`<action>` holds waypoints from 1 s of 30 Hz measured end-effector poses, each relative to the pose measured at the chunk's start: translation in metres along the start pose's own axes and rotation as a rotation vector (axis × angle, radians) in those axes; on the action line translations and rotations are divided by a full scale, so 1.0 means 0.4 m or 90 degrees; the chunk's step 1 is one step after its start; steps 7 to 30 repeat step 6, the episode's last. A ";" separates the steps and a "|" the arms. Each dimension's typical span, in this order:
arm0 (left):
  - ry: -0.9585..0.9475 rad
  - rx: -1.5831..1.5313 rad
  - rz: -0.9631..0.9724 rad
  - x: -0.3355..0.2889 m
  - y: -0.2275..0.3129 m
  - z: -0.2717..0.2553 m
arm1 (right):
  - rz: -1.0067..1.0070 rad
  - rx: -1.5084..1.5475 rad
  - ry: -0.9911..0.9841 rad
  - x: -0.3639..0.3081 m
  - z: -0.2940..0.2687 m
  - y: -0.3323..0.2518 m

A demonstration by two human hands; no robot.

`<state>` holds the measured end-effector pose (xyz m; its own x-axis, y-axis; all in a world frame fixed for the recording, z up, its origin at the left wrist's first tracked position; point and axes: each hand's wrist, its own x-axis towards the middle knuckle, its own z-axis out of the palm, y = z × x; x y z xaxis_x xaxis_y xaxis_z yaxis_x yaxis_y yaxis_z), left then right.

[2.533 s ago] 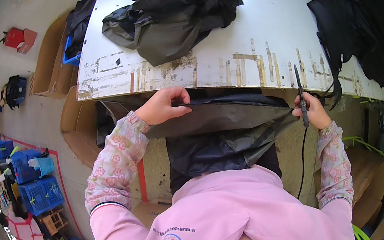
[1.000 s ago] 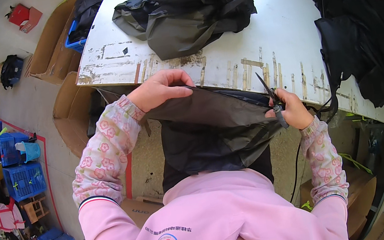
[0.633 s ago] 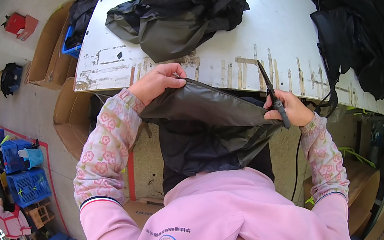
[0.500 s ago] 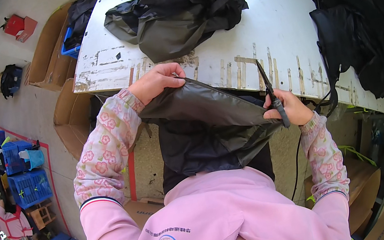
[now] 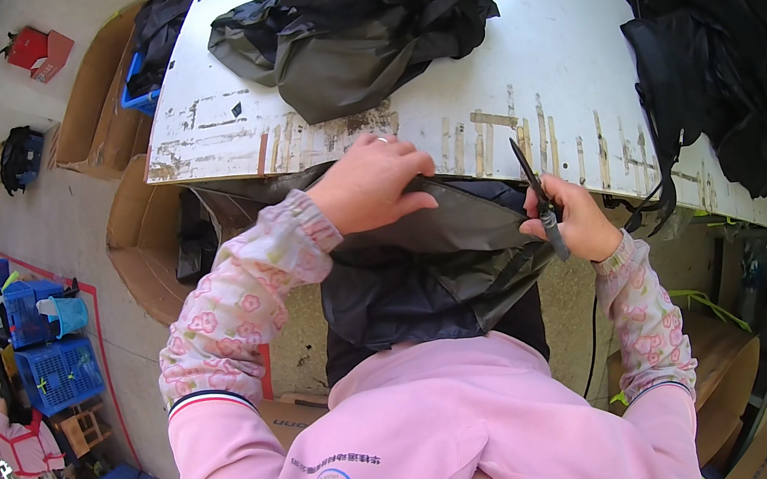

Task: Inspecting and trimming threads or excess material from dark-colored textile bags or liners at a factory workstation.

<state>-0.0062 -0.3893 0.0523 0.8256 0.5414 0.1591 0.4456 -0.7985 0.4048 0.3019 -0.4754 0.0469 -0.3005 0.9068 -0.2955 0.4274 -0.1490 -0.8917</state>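
Note:
A dark grey, slightly shiny piece of fabric [image 5: 481, 218] is stretched between my hands and drapes over my lap. My left hand [image 5: 374, 183] pinches its upper edge between thumb and fingers. Scissors [image 5: 543, 203] with black blades pointing up and away are in my right hand [image 5: 578, 219]; its thumb and fingertips also meet the fabric's right end. Beyond my hands, a crumpled heap of the same dark fabric [image 5: 359, 30] lies on the white table [image 5: 566, 57].
The table's worn near edge runs just beyond my hands. Black garments [image 5: 722, 81] hang over its right side. Cardboard boxes [image 5: 138, 230] stand at the left, and a blue crate [image 5: 140, 95] holds dark cloth. Farther left are stacked blue baskets [image 5: 59, 375] and a person in pink [image 5: 28, 446].
My left hand has moved right along the fabric's upper edge, closer to my right hand. The stretch between the hands is shorter. My right hand, with the scissors, has barely shifted.

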 end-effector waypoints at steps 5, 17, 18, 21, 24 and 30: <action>-0.067 -0.020 0.035 0.018 0.053 0.056 | -0.122 -0.137 0.053 -0.037 0.021 -0.004; -0.061 0.011 0.030 0.006 0.059 0.064 | -0.114 -0.127 0.056 -0.043 0.019 -0.001; -0.061 0.011 0.030 0.006 0.059 0.064 | -0.114 -0.127 0.056 -0.043 0.019 -0.001; -0.061 0.011 0.030 0.006 0.059 0.064 | -0.114 -0.127 0.056 -0.043 0.019 -0.001; -0.061 0.011 0.030 0.006 0.059 0.064 | -0.114 -0.127 0.056 -0.043 0.019 -0.001; -0.061 0.011 0.030 0.006 0.059 0.064 | -0.114 -0.127 0.056 -0.043 0.019 -0.001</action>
